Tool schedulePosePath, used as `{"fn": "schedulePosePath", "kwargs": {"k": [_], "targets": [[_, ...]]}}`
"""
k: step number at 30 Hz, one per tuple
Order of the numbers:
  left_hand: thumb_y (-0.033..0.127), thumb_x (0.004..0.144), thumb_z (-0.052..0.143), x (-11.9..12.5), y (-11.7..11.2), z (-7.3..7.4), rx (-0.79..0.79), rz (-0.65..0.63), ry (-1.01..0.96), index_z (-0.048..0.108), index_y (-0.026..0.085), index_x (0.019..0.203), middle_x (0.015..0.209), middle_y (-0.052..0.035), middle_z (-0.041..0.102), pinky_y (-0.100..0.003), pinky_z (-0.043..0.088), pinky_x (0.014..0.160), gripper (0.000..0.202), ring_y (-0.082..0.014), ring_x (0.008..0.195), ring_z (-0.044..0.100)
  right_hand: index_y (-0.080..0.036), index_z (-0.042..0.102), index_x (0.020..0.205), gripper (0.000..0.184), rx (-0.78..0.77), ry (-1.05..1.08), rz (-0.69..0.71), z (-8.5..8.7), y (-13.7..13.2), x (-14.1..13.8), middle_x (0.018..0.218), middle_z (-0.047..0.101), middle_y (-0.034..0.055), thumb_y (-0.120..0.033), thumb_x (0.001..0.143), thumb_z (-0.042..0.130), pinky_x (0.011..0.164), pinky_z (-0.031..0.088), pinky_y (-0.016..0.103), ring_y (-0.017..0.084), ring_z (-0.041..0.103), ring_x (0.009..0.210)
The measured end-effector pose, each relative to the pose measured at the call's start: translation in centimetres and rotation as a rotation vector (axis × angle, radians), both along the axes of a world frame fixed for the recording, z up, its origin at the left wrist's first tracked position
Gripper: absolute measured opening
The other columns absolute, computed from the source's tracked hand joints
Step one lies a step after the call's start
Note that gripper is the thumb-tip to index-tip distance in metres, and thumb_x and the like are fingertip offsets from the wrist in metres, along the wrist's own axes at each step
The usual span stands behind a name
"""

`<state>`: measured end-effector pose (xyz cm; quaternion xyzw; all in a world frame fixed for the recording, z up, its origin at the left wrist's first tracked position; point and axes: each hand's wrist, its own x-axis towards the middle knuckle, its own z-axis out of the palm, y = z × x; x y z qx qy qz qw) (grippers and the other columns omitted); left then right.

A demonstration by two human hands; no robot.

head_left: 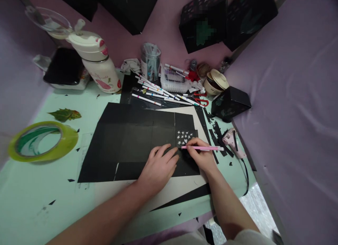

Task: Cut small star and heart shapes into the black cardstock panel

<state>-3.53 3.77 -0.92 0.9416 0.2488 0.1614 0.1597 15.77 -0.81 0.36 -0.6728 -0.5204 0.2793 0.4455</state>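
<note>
A large sheet of black card (126, 139) with fold lines lies before me on white sheets. My left hand (161, 162) rests palm down on it, fingers spread and holding nothing. Between the fingers of my right hand (202, 155) is a pink pen (208, 148). Its tip points left and meets the card, or comes close to it, near my left fingertips. Just above the tip, white stars and a heart (185, 136) cover a small square area at the card's right side. My right hand hides part of the card's lower right corner.
Yellow-green tape (70, 141) and a leaf (64, 114) lie left, below a white bottle (101, 72). White markers (155, 90), red-handled scissors (202, 102) and a jar (150, 63) stand behind the card. A pink glue gun (233, 142), black scraps (218, 132) and a black box (229, 103) are right.
</note>
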Motion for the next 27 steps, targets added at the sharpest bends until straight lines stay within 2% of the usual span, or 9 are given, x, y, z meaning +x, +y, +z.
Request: {"fn": "schedulePosePath", "kwargs": {"k": [5,15,23,27], "targets": [[0.019,0.089,0.057,-0.03,0.06,-0.07,-0.016,0.003,-0.022,0.062,0.021,0.11,0.126,-0.0022,0.062,-0.047,0.033,0.098,0.022,-0.0277,0.123,0.046,-0.02,0.062,0.074,0.006,-0.006,-0.06,-0.019,-0.1,0.04,-0.22,0.069,0.064,-0.0005,-0.019,0.079,0.06,0.055,0.044,0.024,0.015,0.058,0.063],[0.02,0.089,0.058,0.03,0.13,0.05,-0.044,0.01,-0.042,0.062,0.021,0.107,0.123,-0.0024,0.063,-0.047,0.032,0.098,0.019,-0.0269,0.123,0.047,-0.021,0.063,0.081,0.01,0.054,-0.051,0.114,-0.39,0.02,0.02,0.079,0.066,0.0014,-0.012,0.079,0.059,0.068,0.048,0.028,0.016,0.063,0.073],[0.02,0.088,0.059,-0.13,0.06,0.06,-0.042,0.017,-0.043,0.063,0.021,0.108,0.123,-0.0029,0.063,-0.046,0.032,0.099,0.02,-0.0267,0.123,0.047,-0.021,0.064,0.08,0.011,0.018,-0.056,0.108,-0.35,0.01,-0.06,0.08,0.067,0.001,-0.011,0.078,0.06,0.068,0.048,0.027,0.016,0.062,0.074],[0.021,0.089,0.058,-0.09,0.13,0.02,-0.045,0.014,-0.036,0.063,0.022,0.109,0.124,-0.0024,0.063,-0.047,0.032,0.099,0.02,-0.0265,0.124,0.046,-0.02,0.065,0.08,0.011,-0.074,-0.059,0.13,0.44,0.4,0.27,0.079,0.067,0.0002,-0.011,0.078,0.058,0.066,0.047,0.025,0.015,0.062,0.073]]}}
